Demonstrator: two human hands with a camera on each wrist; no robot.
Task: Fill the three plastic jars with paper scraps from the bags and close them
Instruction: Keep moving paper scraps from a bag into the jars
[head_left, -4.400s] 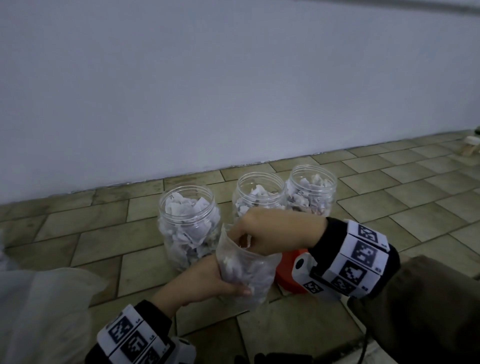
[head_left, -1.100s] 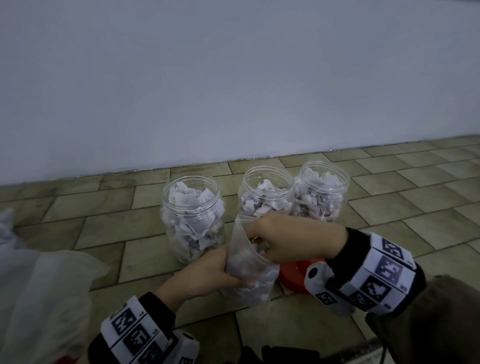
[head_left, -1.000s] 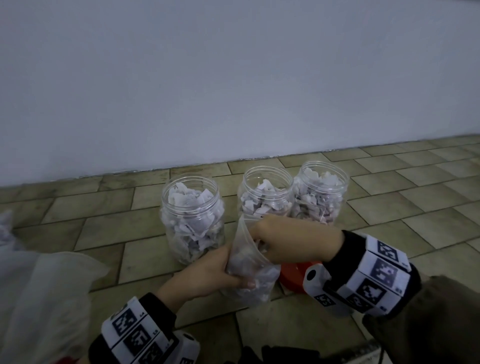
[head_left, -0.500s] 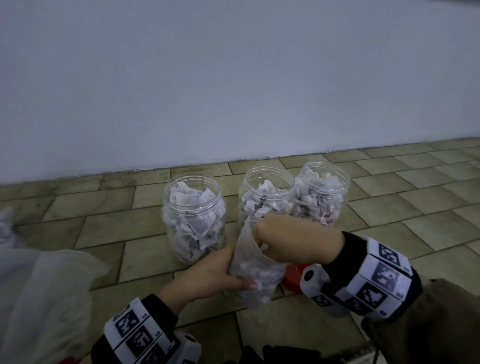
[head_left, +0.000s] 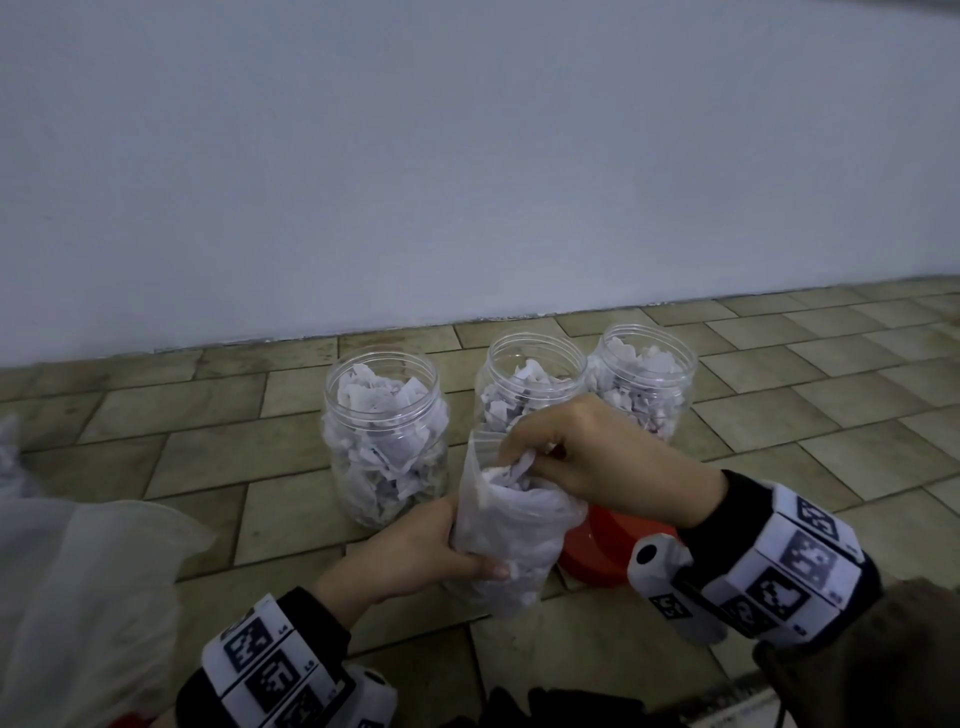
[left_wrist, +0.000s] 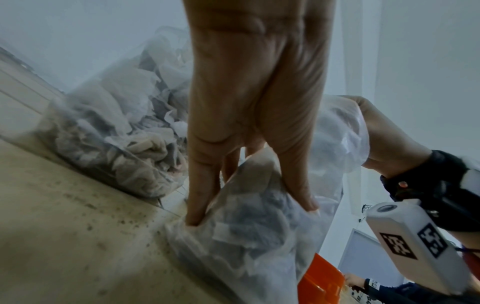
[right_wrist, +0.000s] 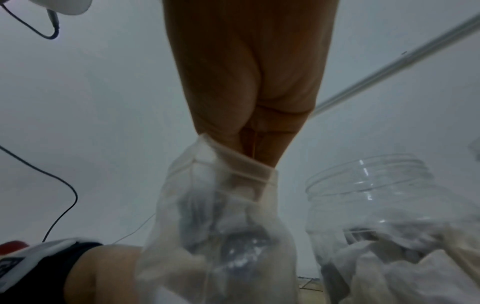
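Note:
Three clear plastic jars stand open on the tiled floor, each filled with white paper scraps: the left jar (head_left: 385, 431), the middle jar (head_left: 527, 384) and the right jar (head_left: 647, 384). In front of them my left hand (head_left: 415, 551) grips a small clear zip bag (head_left: 511, 540) of scraps around its lower half. My right hand (head_left: 582, 452) is at the bag's mouth, fingers curled round a bunch of paper scraps (head_left: 511, 473) pulled up out of it. The left wrist view shows my left fingers (left_wrist: 296, 181) pressed into the bag (left_wrist: 254, 236). The right wrist view shows my right fingers inside the bag mouth (right_wrist: 233, 174).
An orange-red jar lid (head_left: 597, 545) lies on the floor behind the bag, under my right wrist. A large translucent plastic bag (head_left: 78, 597) sits at the left edge. A white wall rises just behind the jars. Open tiles extend to the right.
My right hand, reaching down in the bag earlier, has come up to its mouth with a clump of scraps showing. The left hand keeps holding the bag in place.

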